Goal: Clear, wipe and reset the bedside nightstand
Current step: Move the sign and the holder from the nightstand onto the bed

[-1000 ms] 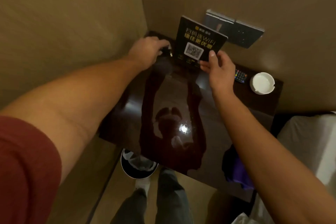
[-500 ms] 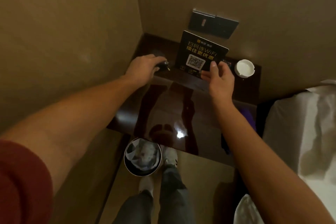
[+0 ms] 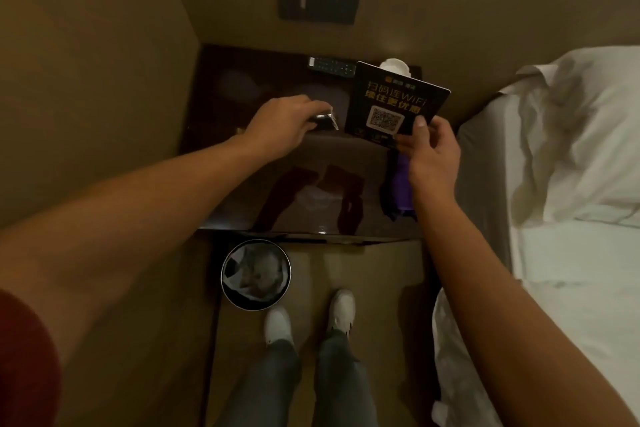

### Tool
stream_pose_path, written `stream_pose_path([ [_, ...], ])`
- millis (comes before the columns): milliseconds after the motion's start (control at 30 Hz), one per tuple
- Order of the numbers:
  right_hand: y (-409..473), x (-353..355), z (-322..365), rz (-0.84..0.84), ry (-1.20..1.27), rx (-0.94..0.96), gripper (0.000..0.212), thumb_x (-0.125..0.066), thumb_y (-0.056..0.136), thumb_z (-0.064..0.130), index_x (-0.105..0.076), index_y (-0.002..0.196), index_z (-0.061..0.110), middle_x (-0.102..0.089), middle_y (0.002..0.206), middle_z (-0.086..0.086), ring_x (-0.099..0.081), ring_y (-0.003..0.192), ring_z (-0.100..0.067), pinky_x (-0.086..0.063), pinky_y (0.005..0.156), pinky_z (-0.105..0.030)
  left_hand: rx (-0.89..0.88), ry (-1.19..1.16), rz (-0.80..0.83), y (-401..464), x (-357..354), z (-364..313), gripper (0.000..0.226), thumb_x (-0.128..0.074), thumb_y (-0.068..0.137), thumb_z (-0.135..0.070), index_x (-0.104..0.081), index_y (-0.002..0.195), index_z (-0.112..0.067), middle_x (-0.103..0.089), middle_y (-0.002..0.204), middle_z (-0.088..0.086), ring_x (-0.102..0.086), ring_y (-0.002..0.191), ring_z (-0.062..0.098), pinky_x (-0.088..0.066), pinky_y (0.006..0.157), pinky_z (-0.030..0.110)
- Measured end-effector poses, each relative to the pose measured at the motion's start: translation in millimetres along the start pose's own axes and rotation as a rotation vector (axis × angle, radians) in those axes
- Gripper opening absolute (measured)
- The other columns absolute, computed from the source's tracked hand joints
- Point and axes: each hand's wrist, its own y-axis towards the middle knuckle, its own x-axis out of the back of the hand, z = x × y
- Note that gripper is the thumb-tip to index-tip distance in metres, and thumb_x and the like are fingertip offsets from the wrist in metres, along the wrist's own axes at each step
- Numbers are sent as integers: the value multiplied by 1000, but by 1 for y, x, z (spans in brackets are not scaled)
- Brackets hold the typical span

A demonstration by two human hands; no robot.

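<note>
— Nightstand [image 3: 242, 163], centre frame: what is being held over it?
— A black WiFi card [image 3: 394, 104] is being pinched by the right hand [image 3: 431, 152]; a small dark object [image 3: 323, 117] is being gripped by the left hand [image 3: 280, 125].

Nightstand [image 3: 242, 198] — remote [image 3: 332, 66], perhaps ashtray [image 3: 394, 66]

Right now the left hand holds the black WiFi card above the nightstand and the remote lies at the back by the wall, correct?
Not quite: the head view shows the right hand holding the WiFi card. The remote does lie at the back of the nightstand.
</note>
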Motion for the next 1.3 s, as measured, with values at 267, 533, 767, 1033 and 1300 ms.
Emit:
stream_pose_path([
  [267,-20,106,-33,-243,-25,-48,14,-52,107,30,-60,110,19,-72,106,-7,-75,94,-23,-62,88,-50,-160,0,118,25,-52,-91,45,-64,96,-14,-59,139,-22,-68,120,11,-65,107,34,-51,86,44],
  [533,-56,239,-60,-383,-15,-80,21,-51,108,30,-60,116,13,-70,109,-8,-75,90,-20,-64,83,-42,-306,15,221,27,-99,-217,43,-64,95,-13,-60,137,-23,-69,125,8,-64,116,31,-52,97,49],
  [767,-103,357,-89,-524,38,-132,20,-50,107,35,-59,113,18,-72,102,-10,-76,76,-25,-66,73,-43,-453,16,312,19,-153,-334,43,-64,97,-11,-59,137,-25,-69,125,6,-65,113,26,-51,92,39],
  [1033,-157,472,-139,-688,136,-235,24,-53,106,35,-62,116,15,-72,103,-9,-76,75,-25,-65,72,-37,-590,121,413,15,-214,-468,42,-64,98,-15,-61,140,-22,-71,127,10,-66,115,35,-53,95,46],
  [1300,-202,551,-187,-853,179,-311,21,-53,106,37,-61,112,18,-72,105,-9,-76,74,-24,-66,72,-40,-689,146,499,1,-282,-565,40,-61,100,-20,-61,140,-23,-73,122,13,-67,108,40,-52,89,46],
])
